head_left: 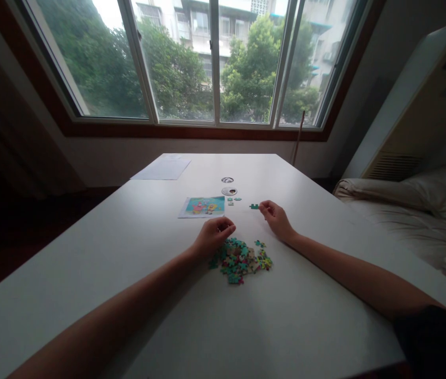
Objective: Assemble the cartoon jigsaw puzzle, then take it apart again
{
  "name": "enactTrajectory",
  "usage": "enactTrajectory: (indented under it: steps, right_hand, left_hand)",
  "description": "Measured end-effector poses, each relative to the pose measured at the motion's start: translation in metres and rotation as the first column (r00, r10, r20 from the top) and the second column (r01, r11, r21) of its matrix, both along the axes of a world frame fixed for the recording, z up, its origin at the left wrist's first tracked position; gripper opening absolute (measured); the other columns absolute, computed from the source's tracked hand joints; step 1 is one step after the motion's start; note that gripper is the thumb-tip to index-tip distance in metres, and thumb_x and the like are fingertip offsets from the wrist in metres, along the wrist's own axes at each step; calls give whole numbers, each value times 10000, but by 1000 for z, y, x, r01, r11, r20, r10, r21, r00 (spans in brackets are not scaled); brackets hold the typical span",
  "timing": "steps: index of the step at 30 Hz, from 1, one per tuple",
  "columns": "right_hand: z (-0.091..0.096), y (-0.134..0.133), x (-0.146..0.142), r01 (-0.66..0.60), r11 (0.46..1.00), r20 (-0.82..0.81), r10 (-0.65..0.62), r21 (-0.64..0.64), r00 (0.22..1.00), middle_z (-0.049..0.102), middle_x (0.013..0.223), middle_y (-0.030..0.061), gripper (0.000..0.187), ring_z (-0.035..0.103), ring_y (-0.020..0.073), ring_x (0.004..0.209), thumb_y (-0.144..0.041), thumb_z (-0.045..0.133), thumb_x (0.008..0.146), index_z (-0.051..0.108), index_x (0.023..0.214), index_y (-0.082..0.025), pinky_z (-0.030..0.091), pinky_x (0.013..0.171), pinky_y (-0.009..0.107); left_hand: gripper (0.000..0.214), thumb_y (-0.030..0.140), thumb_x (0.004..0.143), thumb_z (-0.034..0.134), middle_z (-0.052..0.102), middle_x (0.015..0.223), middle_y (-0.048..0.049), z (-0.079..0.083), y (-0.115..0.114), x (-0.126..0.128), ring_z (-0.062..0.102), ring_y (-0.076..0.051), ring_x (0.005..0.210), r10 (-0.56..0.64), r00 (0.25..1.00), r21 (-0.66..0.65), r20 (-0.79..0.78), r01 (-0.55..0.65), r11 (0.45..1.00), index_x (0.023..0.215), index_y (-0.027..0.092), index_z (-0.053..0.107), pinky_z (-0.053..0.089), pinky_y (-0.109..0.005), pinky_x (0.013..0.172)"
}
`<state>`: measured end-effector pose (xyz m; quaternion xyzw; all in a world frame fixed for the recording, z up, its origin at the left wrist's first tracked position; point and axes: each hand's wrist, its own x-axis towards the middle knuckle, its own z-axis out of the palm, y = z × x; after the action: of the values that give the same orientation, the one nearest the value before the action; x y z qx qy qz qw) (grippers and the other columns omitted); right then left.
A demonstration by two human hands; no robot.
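Observation:
My right hand [277, 219] pinches a small strip of green jigsaw puzzle pieces [254, 207] by its right end, at or just over the tabletop. Its left end shows the knobbed outline. My left hand [214, 235] is closed, thumb against fingers, at the upper left edge of a heap of loose jigsaw pieces [235, 260]; what it holds, if anything, is hidden. The heap is mostly green, with some yellow, pink and tan. One loose piece [260, 243] lies at its upper right. Beyond my left hand lies a cartoon reference picture [206, 205].
Several small pieces [230, 203] lie right of the picture. Two round flat discs [229, 191] sit behind them. A white paper sheet [161, 167] is at the far left of the white table [100, 252]. A couch [400, 205] stands on the right, below the window wall.

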<state>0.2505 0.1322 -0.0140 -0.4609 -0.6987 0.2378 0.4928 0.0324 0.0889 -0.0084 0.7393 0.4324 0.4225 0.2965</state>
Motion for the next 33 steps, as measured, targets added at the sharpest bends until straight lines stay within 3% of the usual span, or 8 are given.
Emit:
enactTrajectory:
  steps: [6,13,17,24,33]
  right_hand:
    - [-2,15,-1,5,999,207,4,-40,978,597,735,30,349,492,115,590,-451,391,842,569,842,-150,408,573,239]
    - [12,74,-3,82,993,415,-38,-87,909,650,763,49,220,548,140,676,-301,489,806,640,789,-143,399,657,254]
    - [10,100,-3,139,987,523,-75,-84,849,664,798,85,186,567,164,717,-253,518,794,657,778,-130,396,679,265]
    - [-2,108,-13,140,990,616,-92,-31,783,654,866,84,200,571,164,786,-276,539,807,664,898,-150,396,734,254]
    - [-4,117,-19,89,996,628,-62,-13,776,653,890,61,207,575,160,824,-255,532,814,684,935,-186,400,782,254]
  left_hand:
    - [220,333,749,559,489,523,34,-2,2,1,409,-88,501,19,1000,-11,0,-19,1000,681,130,607,320,-196,473]
    - [207,318,748,558,488,529,33,-1,4,1,409,-88,503,29,1000,-20,-4,-29,999,678,129,608,322,-197,474]
    - [204,313,750,555,496,527,31,-2,5,0,422,-91,500,34,999,-24,-8,-35,999,677,131,609,333,-196,471]
    - [207,320,748,554,490,527,32,-6,6,-5,415,-91,499,39,999,-14,-16,-39,999,682,134,615,327,-197,472]
    - [200,315,748,552,491,527,33,-4,7,-3,413,-91,499,50,998,-9,-27,-50,999,684,137,619,325,-201,480]
